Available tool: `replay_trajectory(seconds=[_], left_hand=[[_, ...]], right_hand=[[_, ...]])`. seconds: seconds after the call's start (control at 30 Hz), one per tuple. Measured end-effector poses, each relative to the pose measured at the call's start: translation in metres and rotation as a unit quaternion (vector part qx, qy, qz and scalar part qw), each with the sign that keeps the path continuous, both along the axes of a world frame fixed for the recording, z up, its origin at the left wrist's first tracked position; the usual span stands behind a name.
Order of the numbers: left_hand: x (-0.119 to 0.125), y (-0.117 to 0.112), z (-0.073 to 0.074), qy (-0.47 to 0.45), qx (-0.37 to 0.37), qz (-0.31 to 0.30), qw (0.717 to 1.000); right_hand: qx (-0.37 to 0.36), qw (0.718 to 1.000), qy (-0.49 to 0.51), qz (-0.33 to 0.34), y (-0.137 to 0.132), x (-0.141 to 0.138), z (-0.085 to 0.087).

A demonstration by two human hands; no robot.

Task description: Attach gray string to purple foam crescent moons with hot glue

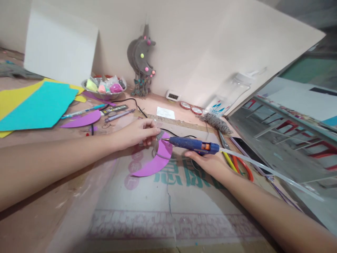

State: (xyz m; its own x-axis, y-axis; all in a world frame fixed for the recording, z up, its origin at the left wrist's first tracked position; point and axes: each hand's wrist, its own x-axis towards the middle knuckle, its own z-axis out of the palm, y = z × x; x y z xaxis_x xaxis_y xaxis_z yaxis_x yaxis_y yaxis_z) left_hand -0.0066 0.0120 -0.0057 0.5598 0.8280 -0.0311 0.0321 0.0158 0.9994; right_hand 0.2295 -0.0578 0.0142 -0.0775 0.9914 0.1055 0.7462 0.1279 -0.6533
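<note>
My right hand (210, 163) is wrapped round a blue hot glue gun (185, 142) with a long clear glue stick (252, 161) sticking out of its back. The gun's metal nozzle points left, at the upper end of a purple crescent cutout (159, 162). My left hand (143, 133) is closed at that same end, its thumb and fingers pinching grey yarn (160, 135). A thin loop of the yarn hangs across the crescent. Whether the nozzle touches the yarn, I cannot tell.
A metal bowl (116, 95) of wrapped clay stands behind coloured sheets (42, 105). A grey moon ornament (138, 52) hangs on the white board. Right of me lie a yarn bundle (217, 123), orange-handled scissors (243, 168), a phone (250, 154) and a clear bottle (231, 93).
</note>
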Motion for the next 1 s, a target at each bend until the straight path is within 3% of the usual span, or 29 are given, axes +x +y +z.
replay_trajectory(seconds=[0.33,0.77,1.0], left_hand=[[0.0,0.0,0.0,0.005,0.004,-0.002,1.0],[0.0,-0.004,0.004,0.023,0.009,-0.003,1.0],[-0.002,-0.002,0.003,0.048,0.022,-0.008,0.999]], right_hand=[[0.027,0.999,-0.02,0.016,0.002,0.003,-0.008],[0.021,0.998,0.005,-0.056,0.002,-0.005,0.006],[0.025,0.998,-0.055,-0.012,0.005,0.007,-0.002]])
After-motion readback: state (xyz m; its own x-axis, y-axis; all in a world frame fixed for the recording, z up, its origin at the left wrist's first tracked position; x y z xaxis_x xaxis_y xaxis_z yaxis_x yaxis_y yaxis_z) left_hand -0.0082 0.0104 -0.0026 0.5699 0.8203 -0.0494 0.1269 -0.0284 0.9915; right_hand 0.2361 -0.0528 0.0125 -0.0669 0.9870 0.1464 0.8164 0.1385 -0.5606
